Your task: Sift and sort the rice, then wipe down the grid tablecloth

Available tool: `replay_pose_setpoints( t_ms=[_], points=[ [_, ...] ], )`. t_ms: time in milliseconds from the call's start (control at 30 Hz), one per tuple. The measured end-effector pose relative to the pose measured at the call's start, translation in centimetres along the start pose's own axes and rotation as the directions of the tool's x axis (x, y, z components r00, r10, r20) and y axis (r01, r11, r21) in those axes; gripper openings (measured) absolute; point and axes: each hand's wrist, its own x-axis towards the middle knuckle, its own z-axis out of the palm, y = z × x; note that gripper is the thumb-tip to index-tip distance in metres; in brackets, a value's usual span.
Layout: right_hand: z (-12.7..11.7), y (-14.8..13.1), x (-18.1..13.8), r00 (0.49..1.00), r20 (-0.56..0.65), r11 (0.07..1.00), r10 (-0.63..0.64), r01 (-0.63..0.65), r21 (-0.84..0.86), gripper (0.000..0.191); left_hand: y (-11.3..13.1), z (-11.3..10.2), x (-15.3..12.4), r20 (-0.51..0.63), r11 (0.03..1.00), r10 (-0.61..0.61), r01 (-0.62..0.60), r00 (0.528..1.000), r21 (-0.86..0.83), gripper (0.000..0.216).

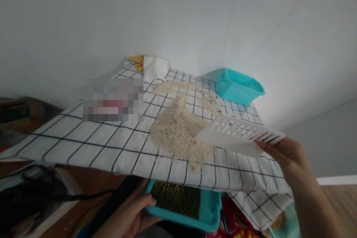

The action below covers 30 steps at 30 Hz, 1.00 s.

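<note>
My right hand [290,156] grips a white slotted plastic scraper [237,134] whose edge rests against a pile of pale rice-like grains [178,134] on a white cloth with a black grid [83,137]. My left hand [131,212] holds a teal tray [209,215] below the near edge of the cloth; the tray carries dark greenish grains [178,197]. A thinner spread of pale grains [178,87] lies further back on the cloth.
A teal plastic tub [237,85] stands at the far right corner against the grey wall. White paper [154,67] and an orange scrap [138,61] lie at the back edge. A blurred patch covers something on the cloth's left. Dark clutter sits lower left.
</note>
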Motion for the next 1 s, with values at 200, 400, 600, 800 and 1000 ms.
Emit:
replay_pose_setpoints(
  t_ms=[200, 400, 600, 800, 1000],
  points=[
    [-0.6, -0.5, -0.5, 0.999, -0.004, 0.993, -0.049, 0.048, -0.112, 0.022, 0.4, 0.2, -0.4, -0.030, 0.997, 0.059, -0.057, 0.998, 0.050, 0.018],
    [-0.3, -1.5, -0.9, 0.986, 0.107, 0.967, -0.127, 0.147, -0.206, 0.021, 0.8, 0.5, -0.9, -0.022, 0.997, 0.054, -0.053, 0.998, 0.054, 0.017],
    [-0.5, -1.8, -1.5, 0.976, 0.153, 0.947, -0.155, 0.191, -0.260, 0.020, 0.7, 0.3, -1.0, 0.009, 0.994, 0.074, -0.074, 0.997, 0.079, 0.019],
    [-0.9, -1.8, -2.0, 0.963, 0.219, 0.946, -0.156, 0.209, -0.246, 0.021, 0.8, 0.5, -1.3, 0.028, 0.992, 0.049, -0.052, 0.998, 0.113, 0.032],
    [-1.1, -1.1, -2.4, 0.971, 0.191, 0.951, -0.146, 0.191, -0.242, 0.020, 1.0, 0.9, -1.4, -0.002, 0.993, 0.040, -0.040, 0.999, 0.115, 0.038]
  ],
)
